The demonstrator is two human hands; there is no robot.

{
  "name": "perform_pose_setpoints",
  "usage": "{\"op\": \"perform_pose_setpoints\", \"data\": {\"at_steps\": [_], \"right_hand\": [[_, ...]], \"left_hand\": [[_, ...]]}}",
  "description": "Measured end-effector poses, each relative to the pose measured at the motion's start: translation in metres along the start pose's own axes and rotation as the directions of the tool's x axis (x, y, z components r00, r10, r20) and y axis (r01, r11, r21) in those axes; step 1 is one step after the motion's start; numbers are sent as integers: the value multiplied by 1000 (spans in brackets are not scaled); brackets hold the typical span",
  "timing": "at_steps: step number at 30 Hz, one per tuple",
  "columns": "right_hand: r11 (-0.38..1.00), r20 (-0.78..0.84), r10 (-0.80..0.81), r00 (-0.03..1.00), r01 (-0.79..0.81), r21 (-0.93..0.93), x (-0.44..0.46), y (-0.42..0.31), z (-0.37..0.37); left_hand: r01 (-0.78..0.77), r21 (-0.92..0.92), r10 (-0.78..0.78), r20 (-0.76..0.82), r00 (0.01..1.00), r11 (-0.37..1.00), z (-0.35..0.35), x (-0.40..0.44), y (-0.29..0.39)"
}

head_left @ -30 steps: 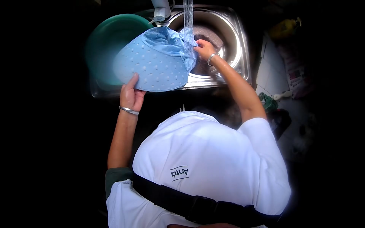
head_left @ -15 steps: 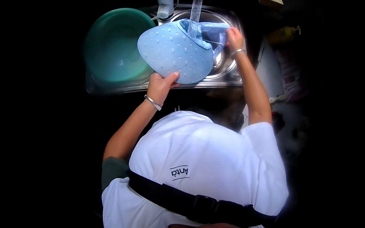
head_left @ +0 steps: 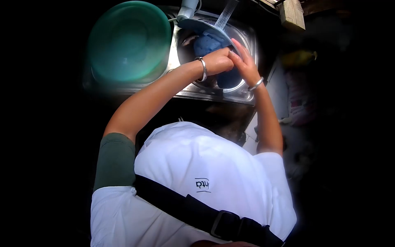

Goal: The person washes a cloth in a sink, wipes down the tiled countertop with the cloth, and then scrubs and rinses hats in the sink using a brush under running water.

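Note:
A light-blue patterned sun visor is tipped nearly on edge over the round sink bowl, its brim seen edge-on. Beneath the brim hangs its darker blue fabric part. Running water strikes the upper side of the brim. My left hand is closed on the visor at its near side, fingertips partly hidden. My right hand grips the brim's right end, fingers fairly straight along it and the thumb close to my left hand.
A large green basin stands left of the bowl on the steel sink. A whitish tap fitting is at the back. A wooden block and a blurred yellow object lie to the right.
The visor has turned from lying face-up to nearly on edge, moving right over the bowl. My left hand has moved up and right, close beside my right hand, which has shifted down.

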State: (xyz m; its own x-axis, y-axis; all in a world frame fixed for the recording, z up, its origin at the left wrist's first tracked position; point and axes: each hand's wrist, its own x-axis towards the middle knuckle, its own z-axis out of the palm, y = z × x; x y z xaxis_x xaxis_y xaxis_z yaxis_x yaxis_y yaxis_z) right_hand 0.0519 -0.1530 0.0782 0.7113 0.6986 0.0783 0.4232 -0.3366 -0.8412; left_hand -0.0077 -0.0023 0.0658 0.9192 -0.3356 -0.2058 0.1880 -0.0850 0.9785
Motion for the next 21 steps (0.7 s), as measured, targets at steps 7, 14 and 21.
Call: {"op": "perform_pose_setpoints", "data": {"at_steps": [7, 14, 21], "right_hand": [[910, -258, 360, 897, -398, -117, 36, 5, -26], [743, -213, 642, 737, -529, 409, 67, -31, -92], [565, -171, 635, 753, -303, 767, 22, -19, -88]], "left_hand": [[21, -276, -114, -325, 939, 961, 14, -20, -28], [205, -333, -309, -295, 904, 920, 0, -43, -56], [291, -807, -429, 52, 902, 513, 7, -53, -49]]}}
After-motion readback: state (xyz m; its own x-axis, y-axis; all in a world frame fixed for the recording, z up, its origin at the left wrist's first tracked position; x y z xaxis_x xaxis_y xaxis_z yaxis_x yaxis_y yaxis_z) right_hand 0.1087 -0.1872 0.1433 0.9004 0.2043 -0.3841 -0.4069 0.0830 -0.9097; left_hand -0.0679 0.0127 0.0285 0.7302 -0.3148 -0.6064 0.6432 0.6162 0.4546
